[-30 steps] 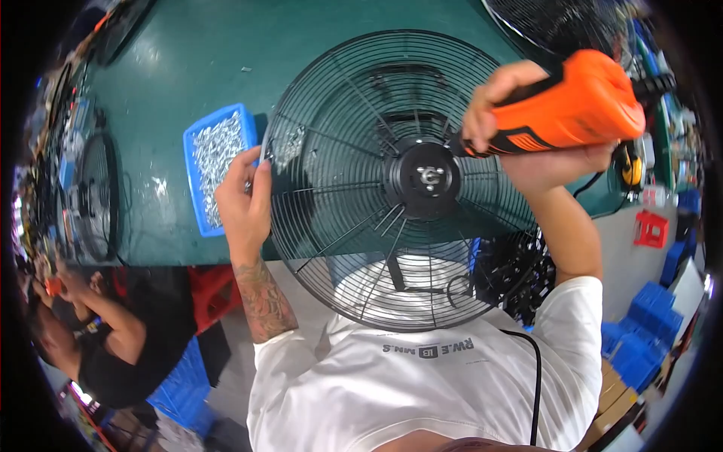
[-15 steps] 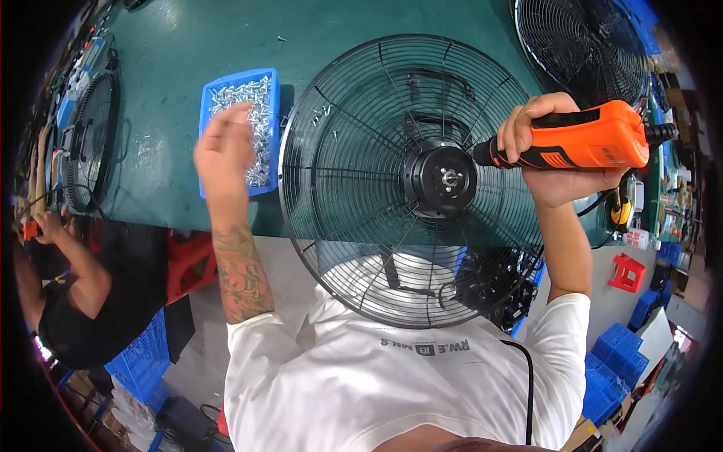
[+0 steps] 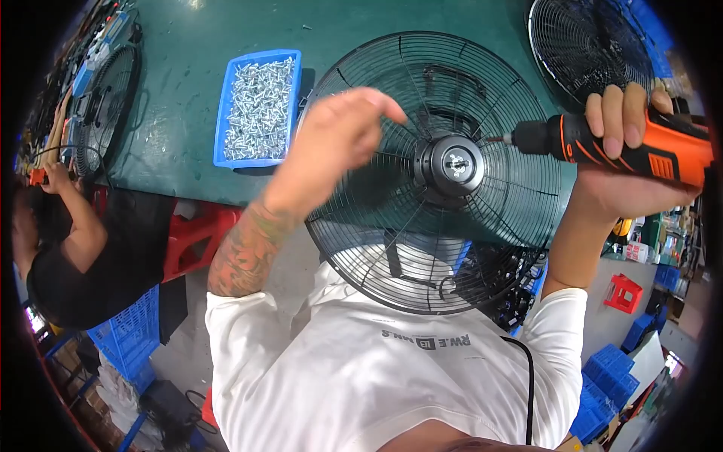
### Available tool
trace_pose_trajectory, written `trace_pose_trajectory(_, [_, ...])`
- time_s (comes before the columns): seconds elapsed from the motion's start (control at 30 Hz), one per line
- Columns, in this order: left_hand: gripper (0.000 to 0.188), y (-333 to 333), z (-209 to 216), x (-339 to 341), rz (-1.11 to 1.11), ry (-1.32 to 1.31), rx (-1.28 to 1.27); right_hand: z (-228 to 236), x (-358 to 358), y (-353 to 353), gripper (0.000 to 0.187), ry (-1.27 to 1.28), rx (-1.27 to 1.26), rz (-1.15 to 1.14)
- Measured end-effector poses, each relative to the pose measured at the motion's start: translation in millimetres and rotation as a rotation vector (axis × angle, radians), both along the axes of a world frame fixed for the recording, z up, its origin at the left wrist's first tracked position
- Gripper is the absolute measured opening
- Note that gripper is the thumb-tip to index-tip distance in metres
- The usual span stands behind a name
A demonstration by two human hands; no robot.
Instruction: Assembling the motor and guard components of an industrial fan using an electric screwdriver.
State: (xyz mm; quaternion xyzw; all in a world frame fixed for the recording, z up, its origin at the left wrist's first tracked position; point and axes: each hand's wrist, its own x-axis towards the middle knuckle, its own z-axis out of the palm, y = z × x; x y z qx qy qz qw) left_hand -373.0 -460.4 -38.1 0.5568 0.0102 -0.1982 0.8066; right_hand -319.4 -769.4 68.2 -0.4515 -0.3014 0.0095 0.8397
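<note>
Right hand (image 3: 626, 184): closed round my drill (image 3: 654, 162)
Left hand (image 3: 335, 139): half-curled, I can't tell if empty
Fan hub (image 3: 456, 166): between them

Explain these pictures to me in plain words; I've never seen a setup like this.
There is no robot here: a person works bare-handed. The view comes from a wide fisheye camera worn on the head, looking down, so straight edges bend.

The right hand grips an orange-and-black power driver, its bit pointing toward the hub of a round black wire grille. The left hand is over the grille's left side, too blurred to tell if it holds anything.

The grille is partly over a green table, partly past its edge. A blue tray of silvery screws stands beside it. Far left, a co-worker's arm shows.
</note>
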Motion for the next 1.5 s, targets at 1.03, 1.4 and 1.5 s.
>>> trace_pose_trajectory(1.03, [0.072, -27, 4, -46, -0.17, -0.588, 0.498, -16, -30, 62, 0.057, -0.156, -0.12, 0.298])
trace_pose_trajectory(1.4, [0.037, 57, -30, 7, 0.133, -0.206, 1.062, -67, 18, 64, 0.128, 0.076, -0.086, 0.203])
trace_pose_trajectory(1.5, [0.035, 54, -54, 8, 0.311, -0.437, 0.953, -78, 19, 70, 0.126, 0.08, -0.138, 0.14])
